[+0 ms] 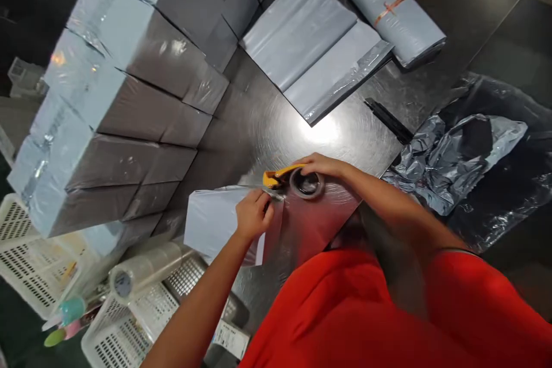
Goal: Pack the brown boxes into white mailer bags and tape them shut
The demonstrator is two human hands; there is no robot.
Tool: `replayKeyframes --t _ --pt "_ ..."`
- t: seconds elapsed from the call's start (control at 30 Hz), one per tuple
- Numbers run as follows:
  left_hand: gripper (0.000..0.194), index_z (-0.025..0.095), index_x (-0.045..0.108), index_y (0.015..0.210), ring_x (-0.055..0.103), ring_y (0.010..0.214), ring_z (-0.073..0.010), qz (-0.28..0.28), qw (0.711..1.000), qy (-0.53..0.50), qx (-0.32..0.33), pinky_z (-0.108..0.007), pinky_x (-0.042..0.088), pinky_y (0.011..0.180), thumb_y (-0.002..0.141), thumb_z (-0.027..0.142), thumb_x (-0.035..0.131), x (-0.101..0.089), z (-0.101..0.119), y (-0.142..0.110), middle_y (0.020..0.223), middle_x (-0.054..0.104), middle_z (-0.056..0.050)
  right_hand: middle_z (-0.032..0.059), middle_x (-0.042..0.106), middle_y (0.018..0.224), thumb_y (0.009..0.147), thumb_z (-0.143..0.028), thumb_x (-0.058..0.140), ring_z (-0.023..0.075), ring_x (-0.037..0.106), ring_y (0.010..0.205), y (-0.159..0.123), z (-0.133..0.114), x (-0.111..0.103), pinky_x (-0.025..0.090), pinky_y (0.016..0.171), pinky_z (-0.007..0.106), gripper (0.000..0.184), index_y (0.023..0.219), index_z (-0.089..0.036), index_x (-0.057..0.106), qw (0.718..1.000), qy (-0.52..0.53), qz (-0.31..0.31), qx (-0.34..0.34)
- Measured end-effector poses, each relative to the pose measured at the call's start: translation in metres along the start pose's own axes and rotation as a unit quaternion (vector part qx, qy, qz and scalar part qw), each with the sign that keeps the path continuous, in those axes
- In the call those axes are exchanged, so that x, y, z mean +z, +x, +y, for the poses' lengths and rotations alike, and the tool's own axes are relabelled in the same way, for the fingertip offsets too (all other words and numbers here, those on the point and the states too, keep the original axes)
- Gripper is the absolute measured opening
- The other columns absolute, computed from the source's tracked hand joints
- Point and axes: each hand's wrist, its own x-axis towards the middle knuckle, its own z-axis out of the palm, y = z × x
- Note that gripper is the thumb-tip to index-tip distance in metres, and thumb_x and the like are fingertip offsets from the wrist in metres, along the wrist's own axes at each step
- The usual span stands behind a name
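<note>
A yellow tape dispenser [276, 177] with a roll of clear tape [314, 194] is held in my right hand [321, 164], its fingers wrapped round the frame. Just left of the dispenser's head, my left hand [253, 213] is closed at the edge of a white wrapped parcel [215, 218]. The parcel lies on the metal table, and its loose wrapping stretches toward me. Whether the left fingers pinch the wrapping or the tape end is hard to see, since the fingertips are partly hidden.
Stacked wrapped boxes [142, 80] rise at the left. Flat mailing bags [319, 40] and a tied roll of bags [394, 11] lie at the back of the metal table [276, 132]. Crumpled plastic [457, 155] sits at the right. White baskets [116, 333] and tape rolls [142, 270] stand lower left.
</note>
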Motion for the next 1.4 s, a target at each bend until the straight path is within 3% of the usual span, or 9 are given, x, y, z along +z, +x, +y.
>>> replayKeyframes --t 0.1,0.23,0.43,0.67,0.87,0.97,1.07,1.23,1.4 --pt "0.021 0.020 0.064 0.088 0.057 0.101 -0.0273 0.080 0.992 -0.010 -0.093 -0.039 0.043 0.086 0.082 0.027 0.045 -0.005 0.004 0.023 0.102 0.067 -0.010 0.0003 0.077 0.101 0.062 -0.026 0.072 0.0274 0.069 0.097 -0.100 0.029 0.006 0.053 0.089 0.038 0.042 0.104 -0.023 0.078 0.994 0.004 0.108 0.011" --pt "0.025 0.019 0.068 0.090 0.056 0.115 -0.0279 0.138 0.965 -0.032 -0.222 -0.041 0.040 0.095 0.077 0.018 0.046 -0.012 0.010 0.052 0.120 0.065 -0.009 0.0049 0.075 0.113 0.065 -0.033 0.077 0.0336 0.068 0.104 -0.193 0.069 0.069 0.053 0.093 0.047 0.051 0.115 -0.026 0.074 0.966 0.018 0.244 0.084" --pt "0.034 0.023 0.075 0.092 0.065 0.092 -0.0278 0.031 0.934 -0.005 -0.355 -0.033 0.042 0.071 0.083 0.023 0.042 -0.019 0.021 0.056 0.091 0.074 -0.008 0.0046 0.069 0.127 0.072 -0.042 0.076 0.0329 0.064 0.114 -0.216 0.106 0.150 0.051 0.101 0.047 0.060 0.129 -0.028 0.066 0.963 0.079 0.234 0.112" --pt "0.034 0.024 0.076 0.088 0.066 0.091 -0.0262 0.074 0.934 0.021 -0.350 -0.032 0.042 0.070 0.082 0.022 0.043 -0.017 0.019 0.056 0.093 0.075 -0.009 0.0077 0.064 0.134 0.075 -0.041 0.073 0.0326 0.060 0.122 -0.233 0.136 0.190 0.048 0.104 0.045 0.060 0.132 -0.024 0.064 0.960 0.067 0.265 0.053" --pt "0.035 0.024 0.075 0.093 0.066 0.093 -0.0281 0.078 0.927 0.031 -0.365 -0.034 0.044 0.070 0.082 0.023 0.043 -0.018 0.024 0.055 0.098 0.075 -0.011 0.0055 0.067 0.130 0.079 -0.032 0.063 0.0264 0.065 0.113 -0.150 0.115 0.188 0.050 0.097 0.037 0.056 0.133 -0.020 0.062 0.982 0.026 0.184 -0.046" --pt "0.035 0.023 0.075 0.095 0.067 0.096 -0.0291 0.071 0.924 0.042 -0.374 -0.035 0.046 0.072 0.083 0.022 0.041 -0.019 0.026 0.055 0.100 0.074 -0.012 0.0059 0.075 0.111 0.073 -0.032 0.066 0.0277 0.069 0.099 -0.098 0.089 0.199 0.052 0.086 0.035 0.051 0.123 -0.022 0.070 0.984 -0.151 0.083 -0.054" --pt "0.036 0.024 0.074 0.097 0.067 0.098 -0.0288 0.054 0.930 0.029 -0.363 -0.036 0.048 0.075 0.084 0.025 0.040 -0.020 0.022 0.055 0.102 0.075 -0.010 0.0071 0.078 0.087 0.066 -0.035 0.073 0.0303 0.070 0.083 -0.076 0.076 0.220 0.051 0.072 0.035 0.041 0.106 -0.025 0.078 0.946 -0.321 -0.038 -0.020" --pt "0.044 0.027 0.070 0.116 0.065 0.109 -0.0334 -0.094 0.955 -0.017 -0.281 -0.042 0.048 0.088 0.079 0.045 0.055 -0.023 0.008 0.062 0.113 0.074 -0.010 0.0040 0.077 0.102 0.068 -0.034 0.070 0.0237 0.071 0.086 -0.129 0.096 0.196 0.052 0.072 0.029 0.053 0.120 -0.027 0.072 0.996 -0.075 0.037 -0.001" --pt "0.030 0.026 0.078 0.095 0.067 0.105 -0.0332 -0.123 0.954 -0.087 -0.258 -0.040 0.051 0.084 0.070 0.028 0.061 -0.030 -0.002 0.071 0.104 0.077 -0.009 0.0071 0.074 0.115 0.063 -0.032 0.078 0.0294 0.069 0.102 -0.207 0.082 0.120 0.055 0.088 0.040 0.053 0.114 -0.022 0.074 0.961 0.090 0.251 0.077"
